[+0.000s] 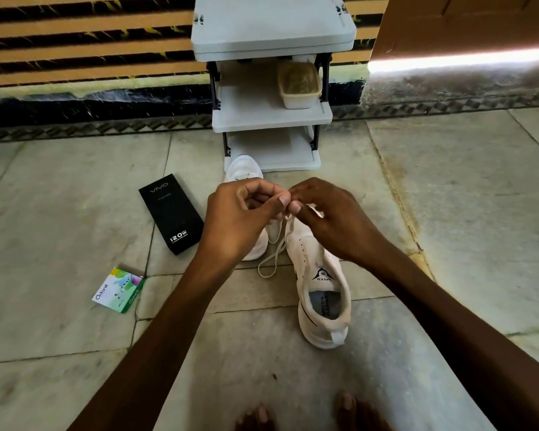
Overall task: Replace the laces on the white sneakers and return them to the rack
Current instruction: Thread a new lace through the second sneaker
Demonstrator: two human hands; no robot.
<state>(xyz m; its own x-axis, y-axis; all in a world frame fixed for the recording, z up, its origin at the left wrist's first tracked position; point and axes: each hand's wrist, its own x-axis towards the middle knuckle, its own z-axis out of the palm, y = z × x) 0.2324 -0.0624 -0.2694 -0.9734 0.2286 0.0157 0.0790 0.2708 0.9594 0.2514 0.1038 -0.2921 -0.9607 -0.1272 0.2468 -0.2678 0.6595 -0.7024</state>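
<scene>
A white sneaker (322, 287) lies on the stone floor with its heel toward me and its opening in view. A second white sneaker (243, 171) lies behind my hands, mostly hidden, its toe by the rack. My left hand (240, 219) and my right hand (327, 216) meet above the near sneaker's front, each pinching a white lace (273, 259) between thumb and fingers. The lace hangs down in a loose loop onto the floor to the left of the near sneaker. The white plastic rack (271, 119) stands against the wall just beyond.
A black phone box (171, 214) and a small green-and-white packet (119, 290) lie on the floor to the left. A tub (299, 85) sits on the rack's middle shelf. A brown door (467, 23) is at the upper right. My toes (311, 415) show at the bottom edge.
</scene>
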